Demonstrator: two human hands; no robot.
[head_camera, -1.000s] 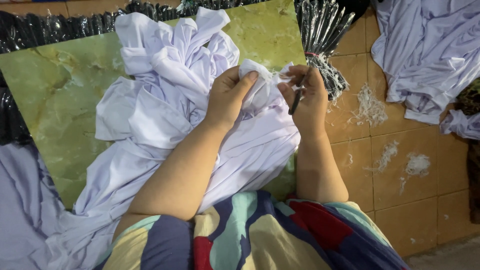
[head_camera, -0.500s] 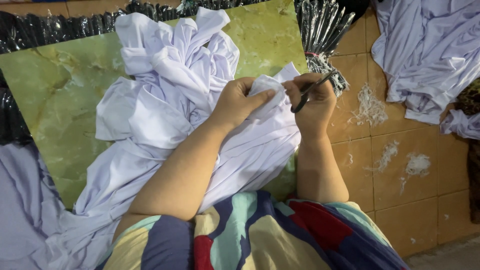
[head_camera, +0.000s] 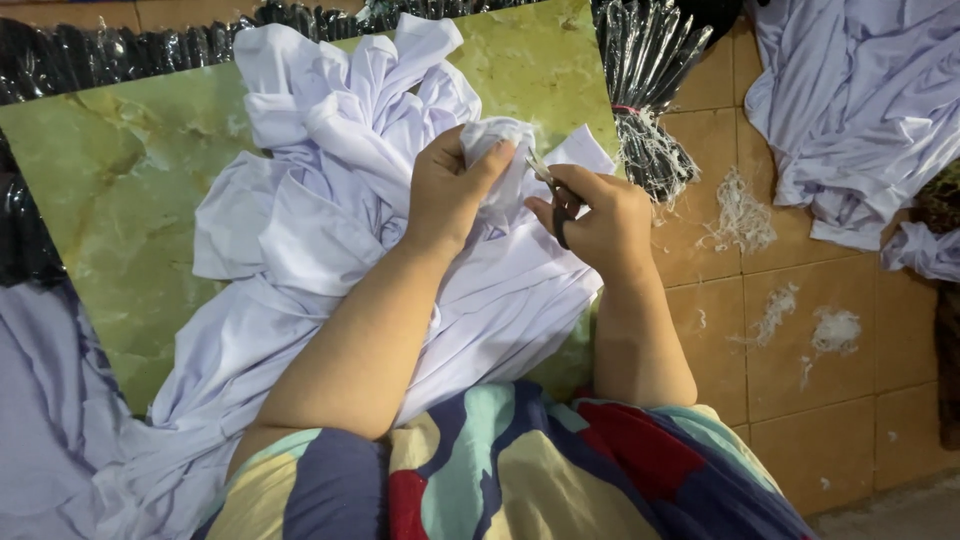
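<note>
Now, left hand (head_camera: 450, 190): it pinches a bunched-up bit of the white shirt (head_camera: 330, 220) between thumb and fingers, closed tight on the cloth.
Right hand (head_camera: 600, 215): it is curled around small snips (head_camera: 552, 192), with the thin blades poking out toward the cloth at about 10 o'clock.
Shirt: it lies spread over the green board (head_camera: 110, 200), crumpled at 12 o'clock and flat toward 6 o'clock. The pinched bit sits right at the left fingertips and touches the snip tips.
Where the shirt is from the hands: under both of them, and mostly off to 9 o'clock of the left hand.
Board: green and shiny, with yellow streaks, tilted a little.
Black bundle (head_camera: 650, 70): shiny dark strips tied together, at 1 o'clock of the right hand.
Thread bits (head_camera: 745, 215): little white clumps on the brown floor tiles (head_camera: 800, 400), at 3 o'clock.
More white cloth (head_camera: 860, 110): a heap well apart, at 2 o'clock.
Colourful clothes (head_camera: 500, 470): on the person, at 6 o'clock.
</note>
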